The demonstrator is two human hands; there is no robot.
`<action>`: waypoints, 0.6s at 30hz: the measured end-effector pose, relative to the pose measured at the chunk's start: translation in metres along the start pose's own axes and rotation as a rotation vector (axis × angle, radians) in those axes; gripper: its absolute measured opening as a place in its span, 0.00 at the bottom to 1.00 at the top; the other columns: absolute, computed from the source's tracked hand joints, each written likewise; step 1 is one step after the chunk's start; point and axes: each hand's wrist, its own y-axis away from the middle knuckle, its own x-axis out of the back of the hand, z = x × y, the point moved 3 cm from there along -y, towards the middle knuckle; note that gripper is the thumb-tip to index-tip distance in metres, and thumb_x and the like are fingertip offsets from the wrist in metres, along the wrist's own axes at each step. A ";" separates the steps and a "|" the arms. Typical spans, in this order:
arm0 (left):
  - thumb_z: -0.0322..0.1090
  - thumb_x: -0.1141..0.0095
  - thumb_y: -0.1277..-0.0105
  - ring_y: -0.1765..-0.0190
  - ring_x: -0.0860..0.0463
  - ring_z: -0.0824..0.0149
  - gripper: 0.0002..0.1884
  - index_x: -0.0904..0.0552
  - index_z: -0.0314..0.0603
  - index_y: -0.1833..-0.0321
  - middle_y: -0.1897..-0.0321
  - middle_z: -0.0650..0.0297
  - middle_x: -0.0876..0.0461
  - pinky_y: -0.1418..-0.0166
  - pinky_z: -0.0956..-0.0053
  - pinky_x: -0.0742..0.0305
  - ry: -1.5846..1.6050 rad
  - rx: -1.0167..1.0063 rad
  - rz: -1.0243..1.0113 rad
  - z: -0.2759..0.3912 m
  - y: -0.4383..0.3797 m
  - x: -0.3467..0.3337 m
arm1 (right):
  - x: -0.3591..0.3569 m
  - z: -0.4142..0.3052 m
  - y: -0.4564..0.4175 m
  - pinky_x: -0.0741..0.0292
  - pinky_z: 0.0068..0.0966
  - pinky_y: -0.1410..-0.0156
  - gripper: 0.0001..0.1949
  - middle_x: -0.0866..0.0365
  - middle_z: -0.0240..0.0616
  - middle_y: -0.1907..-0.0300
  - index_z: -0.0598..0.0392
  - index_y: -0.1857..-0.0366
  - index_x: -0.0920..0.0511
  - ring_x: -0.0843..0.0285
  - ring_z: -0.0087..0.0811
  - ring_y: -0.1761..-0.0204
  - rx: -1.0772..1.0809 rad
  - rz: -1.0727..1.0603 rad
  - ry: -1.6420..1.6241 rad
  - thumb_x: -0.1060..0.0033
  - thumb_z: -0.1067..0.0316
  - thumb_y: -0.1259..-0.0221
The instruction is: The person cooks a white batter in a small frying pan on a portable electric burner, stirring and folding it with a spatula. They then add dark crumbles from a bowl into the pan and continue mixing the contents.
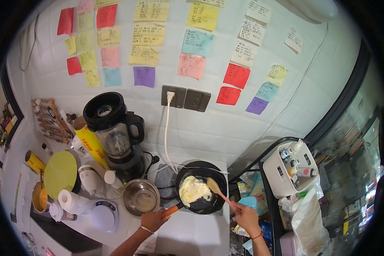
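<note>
A black frying pan (204, 207) with an orange handle (170, 211) sits at the right end of the white counter. My left hand (153, 220), a bangle at its wrist, is closed around that handle. In the pan lies a pale yellow, lumpy mass of soft food (193, 190), mostly on the left side. My right hand (245, 217), with a red cord at the wrist, grips the pink handle of a spatula (215, 186). The spatula's pale head is over the pan, just right of the food. A steel bowl (141, 196) stands close left of the pan.
A blender (116, 137) stands behind the bowl. Left are a kitchen scale (104, 217), a paper towel roll (75, 204), a hand mixer (90, 179) and a green round mat (59, 174). A white cord (167, 134) hangs from the socket. At right, a white basket (275, 176) holds bottles.
</note>
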 end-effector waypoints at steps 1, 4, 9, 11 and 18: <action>0.58 0.45 0.40 0.78 0.18 0.54 0.19 0.21 0.52 0.59 0.83 0.60 0.19 0.74 0.58 0.25 0.002 0.008 0.009 0.008 0.003 -0.001 | -0.004 0.015 0.002 0.24 0.44 0.64 0.14 0.18 0.47 0.73 0.40 0.56 0.16 0.20 0.52 0.69 -0.026 -0.006 0.054 0.43 0.64 0.46; 0.57 0.44 0.40 0.78 0.18 0.54 0.19 0.22 0.51 0.58 0.81 0.59 0.19 0.76 0.60 0.26 -0.010 0.037 0.001 0.025 0.009 0.001 | -0.030 0.043 -0.001 0.24 0.47 0.61 0.13 0.18 0.50 0.71 0.42 0.57 0.16 0.20 0.54 0.68 -0.058 -0.048 0.129 0.45 0.62 0.44; 0.57 0.43 0.39 0.80 0.19 0.55 0.19 0.23 0.51 0.58 0.83 0.60 0.20 0.78 0.62 0.27 -0.002 0.035 0.021 0.028 0.010 0.001 | -0.089 0.058 -0.015 0.24 0.47 0.60 0.12 0.19 0.54 0.70 0.44 0.57 0.16 0.19 0.53 0.66 -0.065 -0.110 -0.302 0.47 0.62 0.42; 0.56 0.43 0.39 0.81 0.20 0.55 0.18 0.22 0.52 0.58 0.84 0.60 0.21 0.78 0.62 0.27 0.015 0.029 0.023 0.028 0.009 0.004 | -0.094 0.041 -0.012 0.25 0.41 0.68 0.13 0.19 0.51 0.73 0.45 0.53 0.17 0.21 0.51 0.74 -0.001 -0.047 -0.287 0.44 0.63 0.41; 0.57 0.44 0.39 0.82 0.20 0.55 0.18 0.22 0.52 0.58 0.85 0.59 0.22 0.79 0.60 0.28 -0.023 0.000 0.048 0.017 0.011 -0.002 | -0.056 -0.051 0.011 0.25 0.37 0.74 0.17 0.20 0.43 0.81 0.38 0.51 0.19 0.19 0.40 0.80 0.364 -0.047 0.240 0.45 0.65 0.46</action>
